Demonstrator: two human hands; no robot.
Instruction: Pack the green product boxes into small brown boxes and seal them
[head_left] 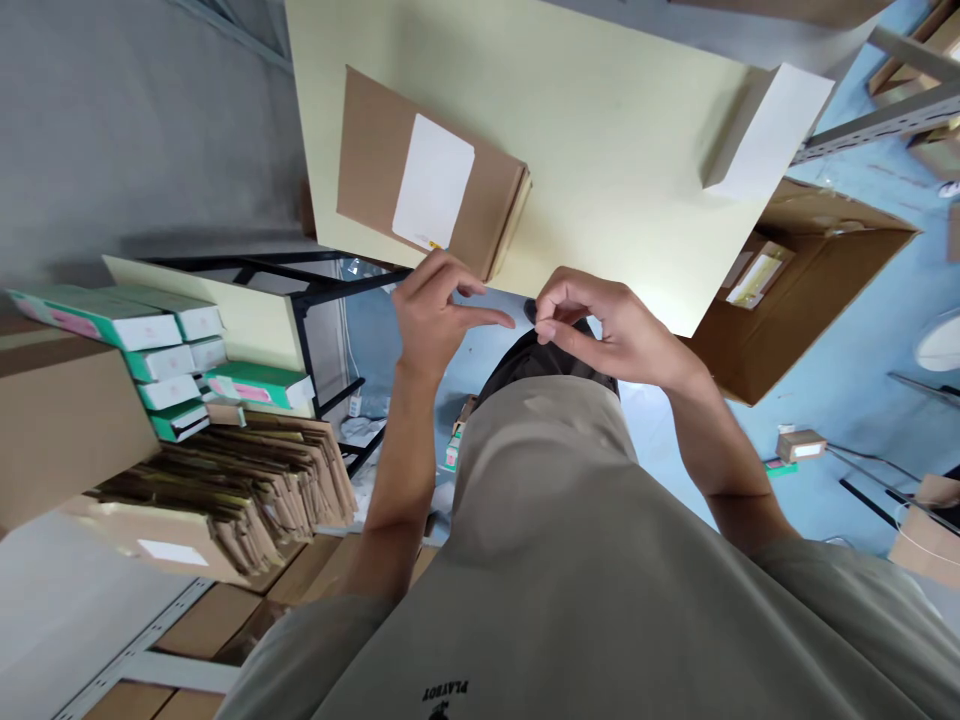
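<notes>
My left hand [439,312] is at the table's near edge, by the cardboard box. Its thumb stretches to the right, its other fingers are half bent, and a gap shows between them with nothing in it. To its right, my right hand [600,322] is held in a pinch, thumb and forefinger meeting. Whatever may be between those fingertips is too small to make out. A flat brown cardboard box [367,155] with a white label [433,182] lies tilted on the pale yellow table [600,130], just beyond my left hand.
A white box [772,135] rests at the table's right edge. Below it stands an open carton [817,290]. Green-and-white boxes [161,362] are stacked at left, above a carton of folded cardboard [277,490]. A metal shelf [892,115] is at upper right.
</notes>
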